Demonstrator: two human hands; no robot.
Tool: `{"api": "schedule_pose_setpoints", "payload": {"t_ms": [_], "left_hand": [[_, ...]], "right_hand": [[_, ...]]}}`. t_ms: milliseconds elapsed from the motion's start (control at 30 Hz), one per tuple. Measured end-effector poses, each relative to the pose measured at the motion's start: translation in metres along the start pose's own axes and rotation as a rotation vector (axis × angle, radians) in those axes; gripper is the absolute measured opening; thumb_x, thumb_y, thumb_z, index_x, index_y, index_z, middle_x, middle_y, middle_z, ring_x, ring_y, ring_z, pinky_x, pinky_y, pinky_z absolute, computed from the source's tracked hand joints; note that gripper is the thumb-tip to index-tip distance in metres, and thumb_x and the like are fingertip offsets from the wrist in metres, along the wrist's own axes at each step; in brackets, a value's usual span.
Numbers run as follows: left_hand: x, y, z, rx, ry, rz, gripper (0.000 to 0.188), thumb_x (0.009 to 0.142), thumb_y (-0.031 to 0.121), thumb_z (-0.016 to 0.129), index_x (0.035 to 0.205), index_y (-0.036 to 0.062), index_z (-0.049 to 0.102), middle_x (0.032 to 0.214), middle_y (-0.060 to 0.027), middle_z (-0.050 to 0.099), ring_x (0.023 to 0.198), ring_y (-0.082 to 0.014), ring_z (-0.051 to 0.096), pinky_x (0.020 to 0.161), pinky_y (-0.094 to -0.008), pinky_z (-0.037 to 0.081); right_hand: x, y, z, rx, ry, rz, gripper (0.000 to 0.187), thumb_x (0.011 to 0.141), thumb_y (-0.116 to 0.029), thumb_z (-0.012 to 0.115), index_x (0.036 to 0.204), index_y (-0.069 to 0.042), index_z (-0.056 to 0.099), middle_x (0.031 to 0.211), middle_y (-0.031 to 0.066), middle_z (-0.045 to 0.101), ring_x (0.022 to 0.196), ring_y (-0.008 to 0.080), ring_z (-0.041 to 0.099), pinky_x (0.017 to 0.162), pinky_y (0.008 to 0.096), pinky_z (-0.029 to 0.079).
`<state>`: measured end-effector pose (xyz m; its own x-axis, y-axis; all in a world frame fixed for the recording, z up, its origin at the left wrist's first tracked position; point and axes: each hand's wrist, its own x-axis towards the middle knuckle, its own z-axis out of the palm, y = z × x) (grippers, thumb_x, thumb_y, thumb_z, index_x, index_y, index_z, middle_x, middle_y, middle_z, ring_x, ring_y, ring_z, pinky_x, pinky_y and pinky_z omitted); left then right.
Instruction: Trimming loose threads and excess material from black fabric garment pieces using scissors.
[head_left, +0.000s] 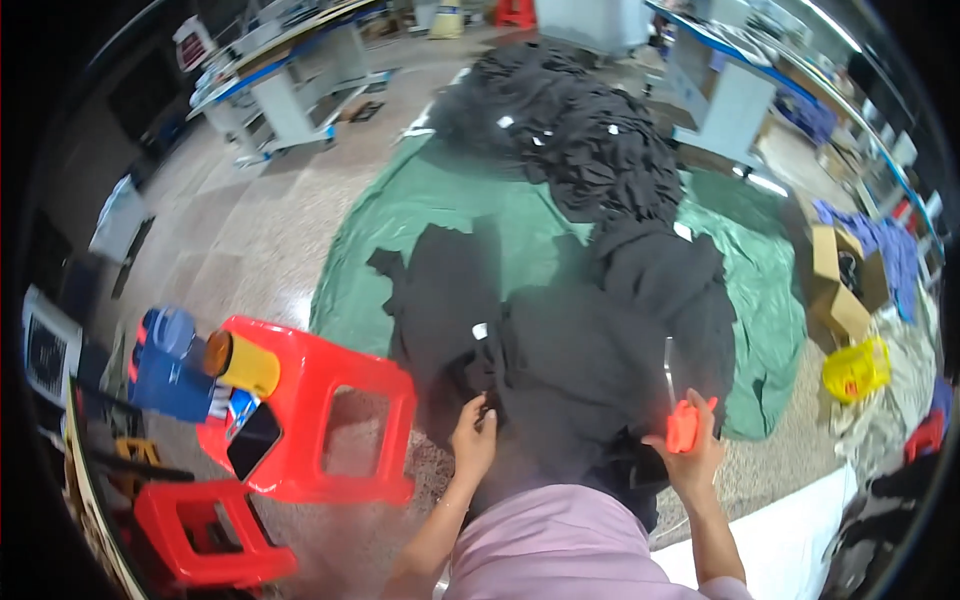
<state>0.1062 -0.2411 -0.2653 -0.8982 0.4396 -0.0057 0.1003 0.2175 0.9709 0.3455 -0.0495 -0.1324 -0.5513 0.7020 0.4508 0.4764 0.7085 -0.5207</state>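
Dull black soft cloth (570,350) spread in front of the wearer: near end at the lap, far side lying over a glossy green plastic-looking sheet (380,240) on the floor. Beyond it, a big crumpled black fabric heap (600,150). From my remote feed I cannot tell where one piece ends and the next begins.

Left hand (475,440): at the near left part of the cloth, thumb and forefinger close together against dark fabric. Whether a fold is actually pinched there, I cannot tell. Right hand (692,455): closed around an orange-handled tool with a slim metal blade (683,427), thumb standing off to the side, blade pointing away from the body.

Handling, my judgement: cloth limp, no stiffness to push against; light in a single layer, weighty and dragging if the whole spread comes up. Matte face should give fingers good purchase, but the sheet beneath looks slick, so I'd expect sliding. Not fragile to a bare grip; the blade is what could nick it.

Where I'd take hold: a free edge close to the left hand, one layer between thumb and forefinger, clear of the blade. Middle would only sag. A small white rectangular tag (480,331) on the cloth makes a handy landmark; I wouldn't tug by it. Tool: rigid, probably light, handle only.
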Motion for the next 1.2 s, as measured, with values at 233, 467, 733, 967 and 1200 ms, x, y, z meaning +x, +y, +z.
{"api": "schedule_pose_setpoints", "payload": {"t_ms": [233, 467, 733, 967, 1200], "left_hand": [[0.0, 0.029, 0.014, 0.007, 0.104, 0.035, 0.022, 0.092, 0.021, 0.066, 0.098, -0.0001, 0.069, 0.094, -0.0075, 0.064, 0.091, -0.0199, 0.057, 0.083, -0.0325, 0.045], [0.036, 0.151, 0.017, -0.684, -0.342, -0.266, 0.007, 0.089, 0.01, 0.07, 0.094, 0.0082, 0.065, 0.089, 0.0051, 0.064, 0.072, -0.0037, 0.055, 0.06, -0.0184, 0.038], [0.116, 0.176, 0.051, -0.41, -0.326, 0.324, 0.036, 0.096, 0.013, 0.06, 0.128, -0.001, 0.051, 0.129, -0.0101, 0.054, 0.125, -0.0187, 0.049, 0.098, -0.0319, 0.046], [0.053, 0.14, 0.035, 0.025, -0.091, 0.374, 0.016, 0.091, 0.007, 0.063, 0.106, 0.0022, 0.065, 0.122, -0.014, 0.062, 0.11, -0.0245, 0.061, 0.087, -0.0337, 0.052], [0.052, 0.21, 0.106, 0.246, -0.235, 0.962, 0.047, 0.076, 0.013, 0.077, 0.12, 0.007, 0.061, 0.126, -0.0116, 0.06, 0.118, -0.0342, 0.051, 0.101, -0.0413, 0.04]], "right_hand": [[-0.042, -0.025, 0.012, 0.123, -0.037, -0.24, 0.07, 0.068, -0.014, 0.081, 0.132, -0.004, 0.055, 0.114, 0.0185, 0.068, 0.065, 0.0236, 0.067, 0.058, 0.032, 0.053], [-0.014, -0.036, 0.06, 0.085, -0.263, -0.088, 0.051, 0.073, -0.007, 0.069, 0.123, -0.013, 0.057, 0.088, 0.0139, 0.069, 0.063, 0.0258, 0.067, 0.056, 0.0369, 0.052], [0.117, -0.032, -0.009, 0.434, 0.009, 0.22, 0.049, 0.079, 0.0, 0.072, 0.124, -0.008, 0.053, 0.093, 0.0091, 0.072, 0.086, 0.0194, 0.069, 0.081, 0.0297, 0.051], [0.033, -0.005, -0.027, 0.18, 0.155, 0.31, 0.046, 0.084, -0.009, 0.073, 0.126, -0.008, 0.054, 0.097, 0.0177, 0.069, 0.087, 0.0305, 0.071, 0.075, 0.0351, 0.053], [-0.053, -0.018, 0.027, 0.094, 0.204, 0.322, 0.086, 0.066, -0.033, 0.09, 0.135, -0.006, 0.046, 0.095, 0.0134, 0.069, 0.079, 0.0292, 0.071, 0.07, 0.0365, 0.056]]}}
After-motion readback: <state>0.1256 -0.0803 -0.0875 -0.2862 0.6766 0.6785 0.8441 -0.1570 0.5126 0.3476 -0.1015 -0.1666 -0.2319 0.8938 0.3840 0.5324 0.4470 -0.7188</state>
